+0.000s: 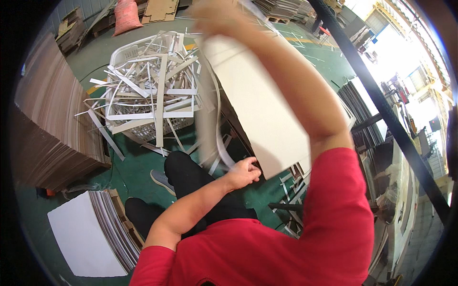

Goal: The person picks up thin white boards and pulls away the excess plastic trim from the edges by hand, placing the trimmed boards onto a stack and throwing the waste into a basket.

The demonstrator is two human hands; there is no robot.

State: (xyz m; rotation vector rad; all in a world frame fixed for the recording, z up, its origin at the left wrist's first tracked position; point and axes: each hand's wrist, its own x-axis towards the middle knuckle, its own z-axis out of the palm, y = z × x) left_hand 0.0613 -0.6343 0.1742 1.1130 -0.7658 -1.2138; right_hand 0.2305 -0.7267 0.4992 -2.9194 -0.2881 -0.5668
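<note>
Left hand (244, 172) is closed on the near edge of a plain white board (257, 105). Right hand (214, 16), blurred, grips its far edge; a white trim strip (217, 119) hangs off the board's left side.

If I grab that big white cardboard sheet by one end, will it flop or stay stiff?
The big white cardboard sheet probably stays fairly stiff: it looks flat between the left hand and the raised right hand. It seems light, being held up by its ends. The thin white trim strip hanging off its edge curves, so it is likely floppy.
</note>
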